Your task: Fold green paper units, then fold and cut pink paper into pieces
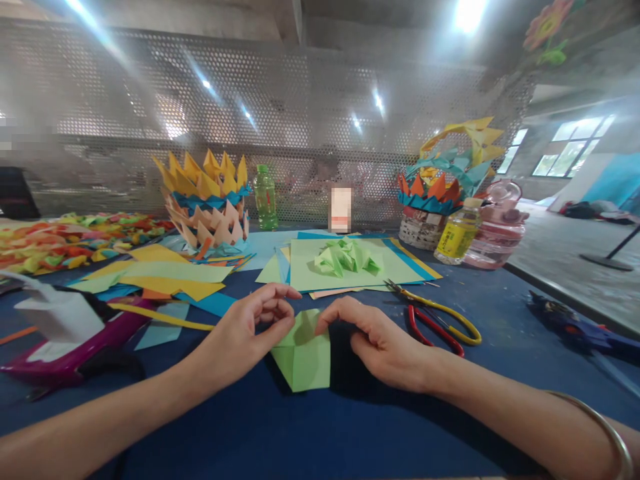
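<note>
A light green sheet of paper [310, 363], partly folded with creases and raised edges, is between my hands, low over the dark blue tabletop. My left hand [263, 320] is closed at the paper's upper left edge, thumb and fingers curled together there. From the other side my right hand [380, 340] bends its index finger onto the paper's upper right part; its other fingers are curled in. Just beyond, folded light green paper pieces [347, 257] lie on a stack of coloured sheets [300, 260].
Yellow-handled pliers [450, 310] and red-handled pliers [425, 327] lie right of my hands. A purple device [85, 350] with a white plug, paper strips [170, 270] and paper crowns [207, 200] are left. Bottles [457, 233] stand back right; a blue glue gun [575, 327] lies far right.
</note>
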Available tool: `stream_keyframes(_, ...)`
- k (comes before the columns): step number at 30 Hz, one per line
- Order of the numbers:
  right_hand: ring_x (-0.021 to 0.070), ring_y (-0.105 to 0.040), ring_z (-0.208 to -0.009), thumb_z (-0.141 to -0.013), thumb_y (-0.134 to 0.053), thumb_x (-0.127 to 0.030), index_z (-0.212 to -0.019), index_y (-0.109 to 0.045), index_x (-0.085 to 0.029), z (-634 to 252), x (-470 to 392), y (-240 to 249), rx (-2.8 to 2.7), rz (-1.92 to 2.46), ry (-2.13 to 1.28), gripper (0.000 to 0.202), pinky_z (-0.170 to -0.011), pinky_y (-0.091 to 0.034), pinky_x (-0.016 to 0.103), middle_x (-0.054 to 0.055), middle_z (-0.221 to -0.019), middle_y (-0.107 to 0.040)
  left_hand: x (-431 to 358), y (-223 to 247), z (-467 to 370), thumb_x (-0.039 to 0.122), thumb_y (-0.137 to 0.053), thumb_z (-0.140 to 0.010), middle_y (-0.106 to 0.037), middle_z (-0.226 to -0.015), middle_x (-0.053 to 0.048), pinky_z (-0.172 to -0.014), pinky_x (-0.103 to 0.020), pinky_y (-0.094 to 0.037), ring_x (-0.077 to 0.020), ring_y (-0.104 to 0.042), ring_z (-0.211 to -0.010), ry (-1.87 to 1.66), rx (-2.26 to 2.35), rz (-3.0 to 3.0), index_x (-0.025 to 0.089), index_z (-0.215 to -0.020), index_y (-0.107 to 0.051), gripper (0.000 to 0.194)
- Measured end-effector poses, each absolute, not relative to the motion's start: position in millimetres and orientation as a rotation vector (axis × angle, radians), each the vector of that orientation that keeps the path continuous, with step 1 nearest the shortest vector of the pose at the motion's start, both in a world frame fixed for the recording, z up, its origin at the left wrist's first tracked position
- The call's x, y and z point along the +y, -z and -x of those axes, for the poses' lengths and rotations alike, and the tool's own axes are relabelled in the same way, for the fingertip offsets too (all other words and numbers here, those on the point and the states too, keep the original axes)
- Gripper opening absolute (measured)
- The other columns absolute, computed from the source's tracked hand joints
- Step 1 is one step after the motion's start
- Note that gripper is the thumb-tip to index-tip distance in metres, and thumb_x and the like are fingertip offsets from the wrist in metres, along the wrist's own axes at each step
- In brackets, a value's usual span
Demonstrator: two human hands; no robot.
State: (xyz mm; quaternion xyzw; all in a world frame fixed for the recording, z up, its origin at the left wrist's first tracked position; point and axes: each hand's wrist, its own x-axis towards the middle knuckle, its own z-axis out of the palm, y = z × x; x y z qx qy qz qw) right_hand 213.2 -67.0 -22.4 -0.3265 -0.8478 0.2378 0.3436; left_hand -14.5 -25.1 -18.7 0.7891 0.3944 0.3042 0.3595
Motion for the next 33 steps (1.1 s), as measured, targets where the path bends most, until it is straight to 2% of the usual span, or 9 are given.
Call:
stream_keyframes(3, 0.0162, -0.053, -0.099, -0.07, -0.046, 0.007, -0.109, -0.063, -0.021, -211.5, -67.0, 24.7, -2.238, 0.792, -0.503, 0.051, -0.09, -0.044, 0.032, 0.005, -0.101, -0.055, -22.4, 20.9, 14.7, 0.035, -0.055, -0.088, -0.058, -0.081, 0.002, -0.065, -0.022, -0.045, -0.0115, -0.059, -0.07, -0.795, 1.014, -1.968, 0.021, -0.108, -0.053, 0.025)
stream_keyframes(7, 0.0186, -0.05, -0.102, -0.08, -0.068, -0.018, -0.098, -0.073, -0.027, -210.6, -67.1, 26.4, -2.256, 0.796, -0.259, 0.021, -0.093, -0.041, 0.036, 0.005, -0.101, -0.051, -22.6, 23.3, 14.1, 0.035, -0.056, -0.087, -0.059, -0.082, 0.002, -0.069, -0.022, -0.046, -0.0109, -0.059, -0.071, -0.796, 0.98, -1.979, 0.022, -0.107, -0.054, 0.024)
stream_keyframes(13, 0.0225, -0.04, -0.122, -0.084, -0.068, -0.028, -0.079, -0.074, -0.027, -211.0, -74.3, 17.5, -2.335, 0.725, 0.055, 0.008, -0.102, -0.032, 0.042, 0.003, -0.123, -0.054, -22.6, 24.2, 13.4, 0.027, -0.054, -0.087, -0.063, -0.083, 0.001, -0.075, -0.024, -0.049, -0.0126, -0.06, -0.078, -0.779, 0.963, -2.067, 0.022, -0.105, -0.056, 0.019)
stream_keyframes(16, 0.0213, -0.043, -0.121, -0.088, -0.062, -0.026, -0.08, -0.071, -0.025, -210.5, -77.4, 15.7, -2.428, 0.683, 0.142, 0.012, -0.101, -0.033, 0.041, 0.002, -0.118, -0.06, -27.5, 21.1, 13.9, 0.023, -0.054, -0.086, -0.063, -0.086, 0.001, -0.075, -0.025, -0.048, -0.0133, -0.06, -0.08, -0.827, 0.977, -2.203, 0.022, -0.103, -0.056, 0.017)
stream_keyframes(19, 0.0211, -0.047, -0.116, -0.087, -0.058, -0.018, -0.079, -0.066, -0.021, -209.1, -78.6, 16.7, -2.478, 0.671, 0.211, 0.012, -0.097, -0.036, 0.04, 0.003, -0.113, -0.064, -38.2, 14.7, 16.0, 0.025, -0.057, -0.085, -0.059, -0.081, 0.001, -0.07, -0.025, -0.044, -0.0132, -0.055, -0.075, -0.909, 0.969, -2.457, 0.021, -0.087, -0.055, 0.005)
stream_keyframes(22, 0.0208, -0.052, -0.11, -0.086, -0.056, -0.015, -0.074, -0.061, -0.019, -205.6, -79.1, 19.3, -2.437, 0.695, 0.228, 0.014, -0.094, -0.038, 0.038, 0.003, -0.102, -0.068, -49.5, 9.4, 17.2, 0.029, -0.062, -0.083, -0.055, -0.075, 0.002, -0.064, -0.025, -0.041, -0.0127, -0.052, -0.069, -0.818, 0.841, -2.635, 0.02, -0.076, -0.05, 0.016)
stream_keyframes(26, 0.02, -0.057, -0.102, -0.086, -0.057, -0.015, -0.074, -0.06, -0.019, -201.1, -79.9, 21.9, -2.399, 0.738, 0.177, 0.013, -0.089, -0.04, 0.037, 0.003, -0.092, -0.069, -53.6, 11.0, 15.5, 0.028, -0.067, -0.078, -0.058, -0.085, 0.0, -0.071, -0.025, -0.044, -0.0145, -0.056, -0.078, -0.637, 0.743, -2.67, 0.021, -0.083, -0.052, 0.018)
stream_keyframes(30, 0.0186, -0.06, -0.09, -0.086, -0.06, -0.025, -0.078, -0.062, -0.018, -202.0, -79.6, 21.4, -2.455, 0.745, 0.017, 0.011, -0.087, -0.042, 0.037, 0.004, -0.084, -0.068, -49.5, 16.9, 16.1, 0.016, -0.054, -0.087, -0.059, -0.082, 0.0, -0.071, -0.024, -0.043, -0.0135, -0.056, -0.078, -0.57, 0.689, -2.68, 0.02, -0.082, -0.055, 0.007)
stream_keyframes(33, 0.0174, -0.06, -0.083, -0.08, -0.057, -0.014, -0.087, -0.065, -0.017, -206.5, -77.3, 20.5, -2.459, 0.78, -0.208, 0.011, -0.08, -0.046, 0.032, 0.005, -0.085, -0.067, -48.8, 17.2, 18.9, 0.013, -0.047, -0.09, -0.06, -0.081, -0.002, -0.071, -0.025, -0.042, -0.0147, -0.057, -0.08, -0.566, 0.631, -2.704, 0.02, -0.083, -0.06, 0.016)
